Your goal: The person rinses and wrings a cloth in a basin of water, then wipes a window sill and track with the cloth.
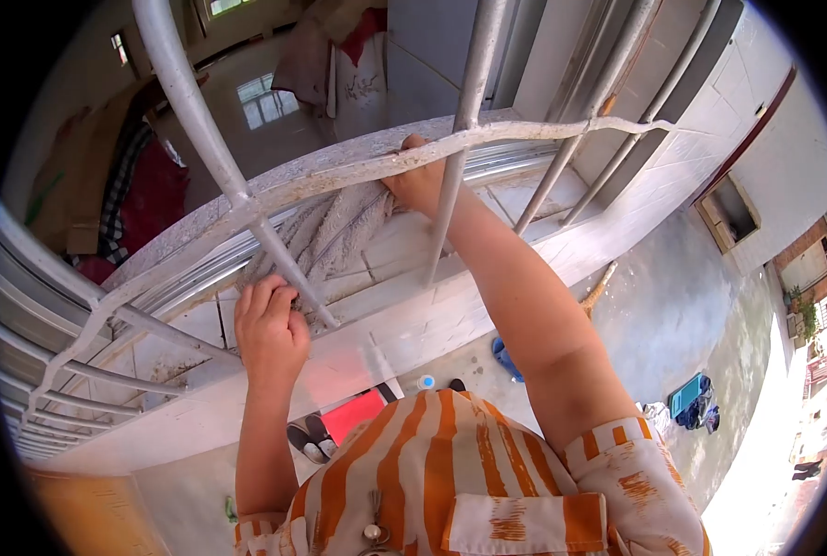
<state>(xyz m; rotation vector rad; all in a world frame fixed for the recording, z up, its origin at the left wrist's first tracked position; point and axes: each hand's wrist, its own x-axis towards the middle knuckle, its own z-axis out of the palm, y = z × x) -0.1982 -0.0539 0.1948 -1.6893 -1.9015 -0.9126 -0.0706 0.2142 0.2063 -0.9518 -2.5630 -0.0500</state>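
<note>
A grey cloth (pixel 325 232) lies bunched on the tiled window sill (pixel 400 248), behind the white metal bars (pixel 279 264). My right hand (pixel 420 176) reaches between two bars and is closed on the upper right end of the cloth, beside the window track; part of it is hidden by the crossbar. At the cloth's lower left end, by a bar, my left hand (pixel 272 320) has its fingers curled over the cloth's edge.
Bars cross the whole window. Below the sill are shoes (pixel 311 435), a red item (pixel 353 415) and a blue-capped bottle (pixel 426 382). A teal basin (pixel 685 397) with clothes sits on the ground at right. Inside is a room with cloth-covered things.
</note>
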